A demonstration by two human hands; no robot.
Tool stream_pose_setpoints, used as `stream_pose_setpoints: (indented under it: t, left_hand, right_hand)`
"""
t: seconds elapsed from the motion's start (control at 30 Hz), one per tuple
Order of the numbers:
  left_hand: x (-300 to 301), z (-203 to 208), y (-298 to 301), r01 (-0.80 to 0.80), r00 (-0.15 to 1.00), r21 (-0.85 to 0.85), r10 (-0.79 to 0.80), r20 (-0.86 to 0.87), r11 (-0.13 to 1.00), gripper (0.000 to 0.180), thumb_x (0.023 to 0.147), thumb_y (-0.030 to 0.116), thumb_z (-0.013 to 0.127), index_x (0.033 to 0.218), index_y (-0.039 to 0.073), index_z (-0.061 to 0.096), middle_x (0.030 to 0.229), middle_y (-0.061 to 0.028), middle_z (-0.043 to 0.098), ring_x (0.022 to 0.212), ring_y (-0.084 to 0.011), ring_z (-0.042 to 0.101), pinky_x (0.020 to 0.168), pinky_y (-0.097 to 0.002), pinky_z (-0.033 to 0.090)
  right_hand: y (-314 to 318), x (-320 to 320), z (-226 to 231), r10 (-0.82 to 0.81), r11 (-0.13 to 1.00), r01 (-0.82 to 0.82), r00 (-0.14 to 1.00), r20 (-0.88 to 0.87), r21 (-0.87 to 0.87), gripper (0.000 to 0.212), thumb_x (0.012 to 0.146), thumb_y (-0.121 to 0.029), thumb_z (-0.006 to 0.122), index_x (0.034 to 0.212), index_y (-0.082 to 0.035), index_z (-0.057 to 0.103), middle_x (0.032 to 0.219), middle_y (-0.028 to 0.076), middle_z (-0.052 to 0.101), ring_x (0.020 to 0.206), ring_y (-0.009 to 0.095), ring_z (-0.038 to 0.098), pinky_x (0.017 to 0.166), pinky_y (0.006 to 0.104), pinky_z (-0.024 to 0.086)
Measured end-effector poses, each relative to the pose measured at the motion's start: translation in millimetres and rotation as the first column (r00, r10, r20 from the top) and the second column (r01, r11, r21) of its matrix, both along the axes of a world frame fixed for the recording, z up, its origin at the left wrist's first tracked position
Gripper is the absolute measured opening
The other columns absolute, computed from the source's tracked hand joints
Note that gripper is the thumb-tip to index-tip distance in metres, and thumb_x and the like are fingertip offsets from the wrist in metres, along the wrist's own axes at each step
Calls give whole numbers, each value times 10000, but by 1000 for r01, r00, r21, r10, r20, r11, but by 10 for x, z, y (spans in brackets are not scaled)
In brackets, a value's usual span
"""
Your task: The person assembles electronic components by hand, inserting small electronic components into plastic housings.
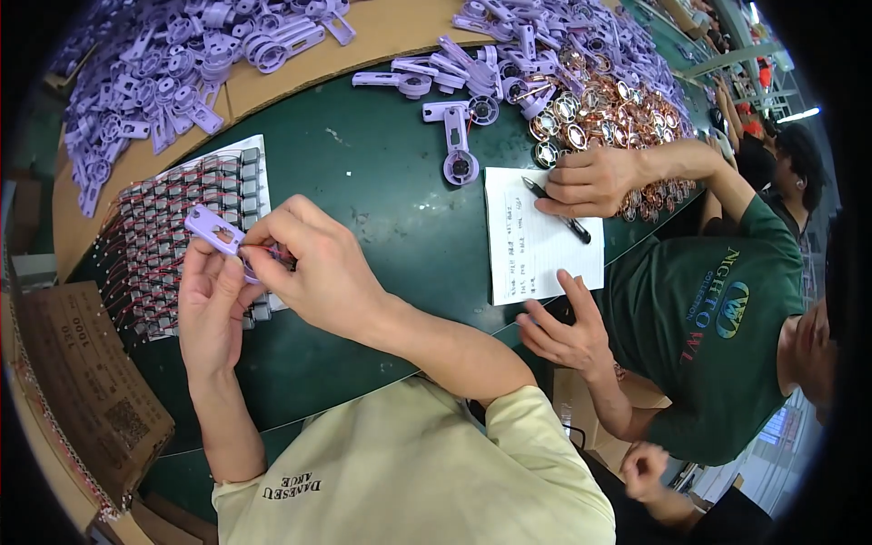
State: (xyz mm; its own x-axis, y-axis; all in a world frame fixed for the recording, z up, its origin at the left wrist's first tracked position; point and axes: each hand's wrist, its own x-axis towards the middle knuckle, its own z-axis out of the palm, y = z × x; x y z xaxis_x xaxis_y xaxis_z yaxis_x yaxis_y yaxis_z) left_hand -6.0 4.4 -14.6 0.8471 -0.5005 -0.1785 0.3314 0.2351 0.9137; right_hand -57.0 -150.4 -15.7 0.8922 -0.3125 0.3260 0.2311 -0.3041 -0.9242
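Observation:
A purple plastic fan housing (214, 227) with a slotted handle and a round end is held up over the left of the table. My left hand (209, 313) grips it from below, thumb and fingers closed around it. From the right, my right hand (318, 263) pinches thin red wires at the middle of the housing; its fingers hide most of the round end. Beneath both hands, rows of small grey rectangular parts (186, 218) with red and black wires lie on a white sheet.
Purple housings (173, 73) are heaped on cardboard at far left, and more (445, 68) at the back. Beside them lies a pile of copper-coloured coils (627, 113). At right, a co-worker's hand (590, 182) rests on a notepad (545, 254) with a pen (556, 211). A cardboard box (86, 372) stands near left.

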Motion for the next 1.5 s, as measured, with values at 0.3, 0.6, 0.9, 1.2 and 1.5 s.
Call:
stream_pose_setpoints:
  t: [0.3,0.6,0.9,1.2,1.5]
  left_hand:
    - [120,25,99,-201,974,-6,201,101,979,203,984,112,534,1164,29,488,1097,-102,605,980,-175,633,835,-331,571]
    - [124,56,67,-244,955,21,237,176,970,214,977,104,545,1173,33,493,1104,-91,585,992,-173,622,843,-330,566]
    - [105,33,35,-302,896,81,254,365,950,229,962,87,571,1168,23,493,1101,-85,563,996,-161,597,861,-315,542]
    - [91,124,34,-379,865,114,307,396,919,220,933,48,599,1142,43,530,1087,-44,572,959,-115,573,809,-270,499]
    - [105,85,53,-95,984,-10,96,153,995,392,879,12,668,1227,-35,496,1127,-106,618,1052,-158,599,910,-291,493]
  right_hand:
    - [-58,-16,58,179,984,-179,984,-28,-21,143,833,-63,662,962,-24,616,906,117,600,785,279,639,691,368,526]
    - [-125,-39,107,363,930,-366,927,-96,-20,136,859,-110,668,930,-21,594,867,118,605,753,271,631,659,372,504]
    - [-140,-3,126,394,904,-298,859,-327,306,197,918,-118,607,1058,19,588,919,112,653,709,177,641,608,303,504]
    - [-161,-20,197,555,804,-389,761,-336,449,278,907,-110,640,1158,-10,576,873,62,672,771,77,603,661,240,485]
    - [-127,-74,113,279,932,-195,924,-262,305,249,816,-75,741,1036,-5,646,844,49,634,681,78,592,605,236,499]
